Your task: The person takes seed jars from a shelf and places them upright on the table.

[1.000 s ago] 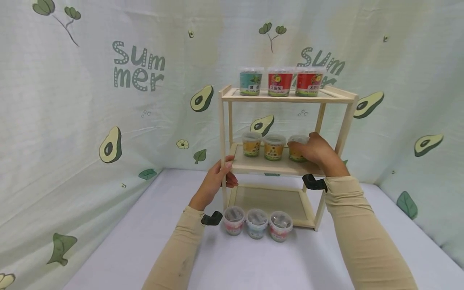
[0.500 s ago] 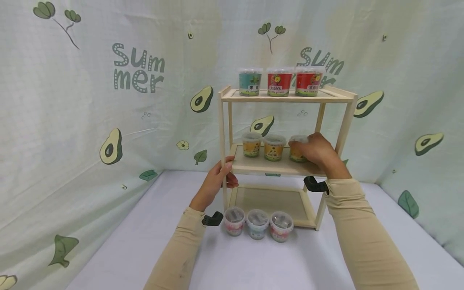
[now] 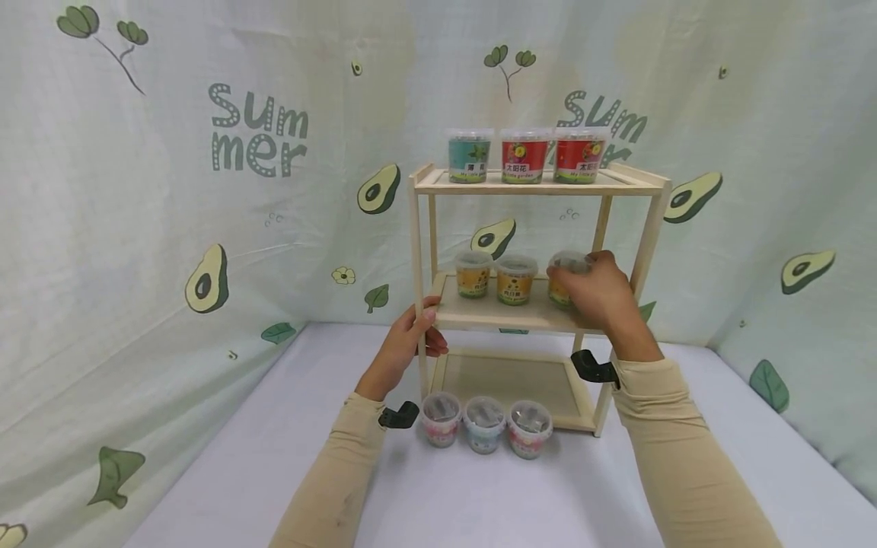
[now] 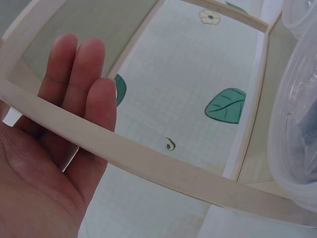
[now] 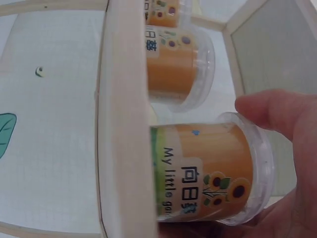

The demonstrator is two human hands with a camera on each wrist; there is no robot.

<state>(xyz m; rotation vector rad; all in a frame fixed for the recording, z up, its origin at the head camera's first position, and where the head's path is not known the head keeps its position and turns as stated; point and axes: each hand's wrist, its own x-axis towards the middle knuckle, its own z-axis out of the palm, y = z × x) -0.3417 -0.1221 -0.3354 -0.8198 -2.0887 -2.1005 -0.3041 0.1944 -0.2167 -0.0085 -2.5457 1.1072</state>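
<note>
My right hand holds a clear-lidded plastic tub with an orange sunflower label, at the right of the rack's middle shelf. In the right wrist view the thumb lies at its lid rim, and the other fingers pass mostly out of sight around its far side. Two matching tubs stand to its left. My left hand grips the wooden rack at its left front post, level with the middle shelf. In the left wrist view three fingers reach behind the post; the thumb is out of that view.
On the top shelf stand a teal-labelled tub and two red-labelled tubs. Three pale tubs, pink, blue and pink, stand on the white table before the bottom shelf. A printed curtain hangs behind.
My right hand and the orange tub have shifted slightly, with more of the lid now showing and the wrist a little lower. The left hand keeps its grip on the post.
</note>
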